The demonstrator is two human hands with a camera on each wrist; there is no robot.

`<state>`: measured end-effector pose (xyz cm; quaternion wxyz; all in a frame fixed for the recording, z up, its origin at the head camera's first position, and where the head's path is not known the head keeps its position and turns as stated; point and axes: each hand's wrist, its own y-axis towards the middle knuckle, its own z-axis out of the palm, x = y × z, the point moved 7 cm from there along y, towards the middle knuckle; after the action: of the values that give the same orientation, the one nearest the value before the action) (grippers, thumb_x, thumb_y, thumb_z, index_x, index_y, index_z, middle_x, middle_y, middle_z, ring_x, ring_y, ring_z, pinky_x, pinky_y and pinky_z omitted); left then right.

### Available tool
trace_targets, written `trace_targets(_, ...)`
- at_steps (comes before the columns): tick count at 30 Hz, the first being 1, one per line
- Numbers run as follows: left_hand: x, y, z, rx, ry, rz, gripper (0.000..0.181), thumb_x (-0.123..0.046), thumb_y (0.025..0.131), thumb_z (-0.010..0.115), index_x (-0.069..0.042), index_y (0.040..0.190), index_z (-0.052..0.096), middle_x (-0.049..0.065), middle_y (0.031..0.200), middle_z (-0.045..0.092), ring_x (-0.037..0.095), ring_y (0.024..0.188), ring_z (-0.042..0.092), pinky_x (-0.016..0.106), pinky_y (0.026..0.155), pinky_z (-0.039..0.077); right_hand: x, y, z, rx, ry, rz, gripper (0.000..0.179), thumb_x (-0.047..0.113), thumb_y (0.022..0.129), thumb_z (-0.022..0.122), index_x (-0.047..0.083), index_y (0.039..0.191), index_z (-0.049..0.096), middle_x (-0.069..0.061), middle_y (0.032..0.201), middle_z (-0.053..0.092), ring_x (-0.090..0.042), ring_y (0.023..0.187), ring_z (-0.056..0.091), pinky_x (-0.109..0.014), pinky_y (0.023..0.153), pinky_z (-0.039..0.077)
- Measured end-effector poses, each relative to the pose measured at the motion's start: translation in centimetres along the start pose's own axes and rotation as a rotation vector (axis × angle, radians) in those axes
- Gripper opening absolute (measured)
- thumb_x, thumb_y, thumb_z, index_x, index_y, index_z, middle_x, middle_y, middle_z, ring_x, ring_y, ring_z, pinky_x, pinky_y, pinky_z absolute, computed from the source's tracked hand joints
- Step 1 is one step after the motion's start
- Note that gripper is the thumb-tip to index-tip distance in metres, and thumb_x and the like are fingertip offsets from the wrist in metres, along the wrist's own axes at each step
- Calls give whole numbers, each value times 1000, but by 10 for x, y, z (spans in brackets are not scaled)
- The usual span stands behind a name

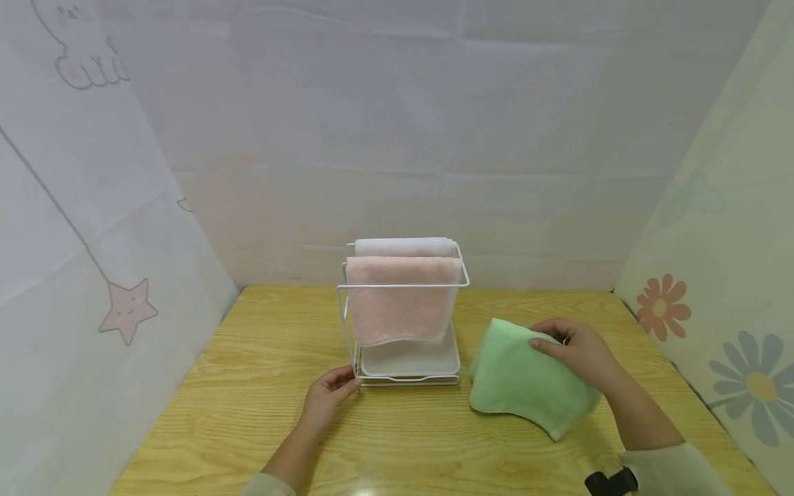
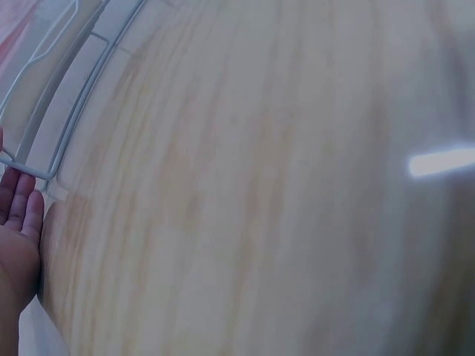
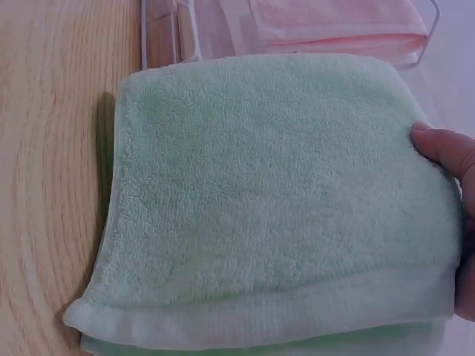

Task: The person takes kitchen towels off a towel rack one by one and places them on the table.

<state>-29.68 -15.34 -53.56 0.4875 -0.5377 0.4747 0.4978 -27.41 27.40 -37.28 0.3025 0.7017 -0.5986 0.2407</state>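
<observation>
My right hand (image 1: 582, 355) pinches a green towel (image 1: 527, 379) by its upper edge, the thumb lying on the near face. Folded over, the towel hangs down beside the rack, and its hemmed edge shows in the right wrist view. With my left hand (image 1: 329, 394) I hold the front left corner of a white wire towel rack (image 1: 409, 285) at its base. A pink towel (image 1: 403, 303) drapes over one of the rack's bars, with a white towel (image 1: 406, 246) on the bar behind it.
Under the hanging towels, a white tray (image 1: 409, 358) sits in the rack's base. The rack stands on a wood-grain table (image 1: 273, 344). Printed cloth walls (image 1: 397, 138) enclose the table at the back and both sides.
</observation>
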Motion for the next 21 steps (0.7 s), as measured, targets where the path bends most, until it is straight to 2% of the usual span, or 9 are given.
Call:
trace_targets(4, 0, 0, -1, 0, 14, 1, 41, -9, 88, 72, 8, 123, 60, 22, 120, 67, 1, 91, 63, 14, 79, 53, -9, 5, 0, 2, -16, 18, 39, 39, 91, 69, 10, 116, 69, -6, 101, 71, -8, 74, 51, -24, 60, 44)
trace_targets(11, 0, 0, 0, 2, -1, 10, 41, -7, 88, 72, 9, 123, 60, 23, 121, 66, 0, 90, 63, 14, 79, 53, -40, 16, -3, -10, -36, 94, 46, 44, 91, 67, 8, 121, 67, -11, 109, 71, -11, 80, 56, -24, 63, 47)
trace_targets(21, 1, 1, 0, 3, 10, 4, 41, -9, 87, 73, 9, 123, 61, 21, 120, 67, 0, 89, 63, 14, 78, 53, -79, 18, -5, -33, -22, 169, 52, 45, 93, 64, 4, 125, 64, -12, 108, 69, -12, 80, 54, -25, 64, 45)
